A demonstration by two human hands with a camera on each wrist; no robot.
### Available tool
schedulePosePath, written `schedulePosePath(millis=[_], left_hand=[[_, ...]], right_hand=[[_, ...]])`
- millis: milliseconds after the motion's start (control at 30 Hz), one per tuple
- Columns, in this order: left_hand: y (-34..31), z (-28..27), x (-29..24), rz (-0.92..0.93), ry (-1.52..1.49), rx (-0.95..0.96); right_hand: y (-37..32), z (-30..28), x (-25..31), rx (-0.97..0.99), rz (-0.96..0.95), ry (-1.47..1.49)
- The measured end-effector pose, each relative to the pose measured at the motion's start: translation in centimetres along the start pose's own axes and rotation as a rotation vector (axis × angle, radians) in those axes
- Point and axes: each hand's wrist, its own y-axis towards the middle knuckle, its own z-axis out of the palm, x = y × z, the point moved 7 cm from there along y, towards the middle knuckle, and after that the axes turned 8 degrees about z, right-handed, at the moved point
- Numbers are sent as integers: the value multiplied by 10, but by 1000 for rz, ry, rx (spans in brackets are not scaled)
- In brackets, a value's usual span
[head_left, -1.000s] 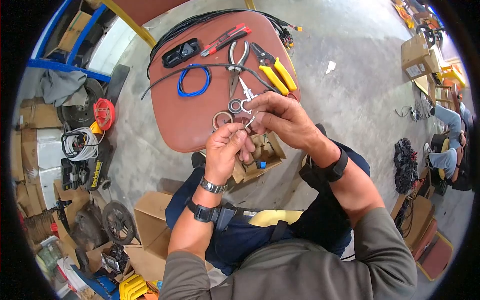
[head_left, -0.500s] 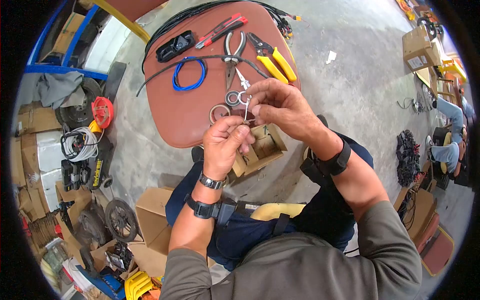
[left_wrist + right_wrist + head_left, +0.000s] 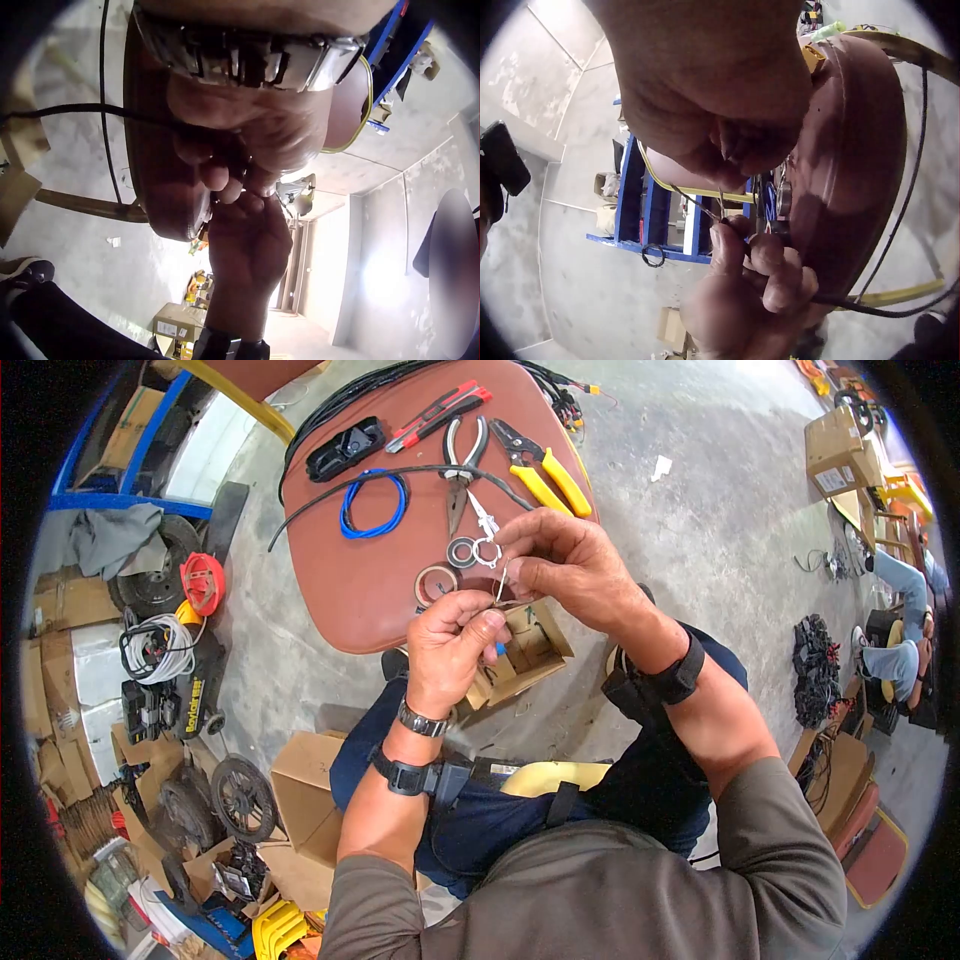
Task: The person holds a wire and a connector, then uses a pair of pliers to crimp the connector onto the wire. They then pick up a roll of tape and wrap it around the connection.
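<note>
My left hand [image 3: 455, 650] pinches the end of a black cable [image 3: 885, 309] between thumb and fingertips. Thin bare wires [image 3: 697, 202] fork out above the thumb in the right wrist view. Over them, my right hand [image 3: 570, 575] pinches a wire with thumb and forefinger; in the head view a pale strand [image 3: 502, 582] spans the two hands. Just beyond lie white scissors [image 3: 484, 520], a dark tape roll [image 3: 460, 552] and a tan tape roll [image 3: 436, 586] on the brown padded seat [image 3: 350, 590].
Farther back on the seat are pliers [image 3: 458, 485], yellow-handled wire strippers [image 3: 560, 480], a red utility knife [image 3: 440, 417], a blue wire coil [image 3: 345, 520] and a black plastic case [image 3: 346, 450]. An open cardboard box [image 3: 535, 650] stands below the hands. Another person's legs [image 3: 900, 630] show at right.
My right fingers have drawn slightly up from the left hand, and the strand between them now shows longer. The seat and tools have shifted a little up and left in view.
</note>
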Motion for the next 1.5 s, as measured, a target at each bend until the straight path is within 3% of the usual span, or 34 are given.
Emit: schedulePosePath(millis=[667, 1033, 1500], left_hand=[[-2, -2, -3, 21, 62, -80], [-2, 1, -3, 20, 56, 2], [-1, 2, -1, -20, -39, 57]], right_hand=[[-2, -4, 5, 13, 20, -38], [-1, -6, 3, 62, 55, -28], [-4, -3, 11, 91, -36, -145]])
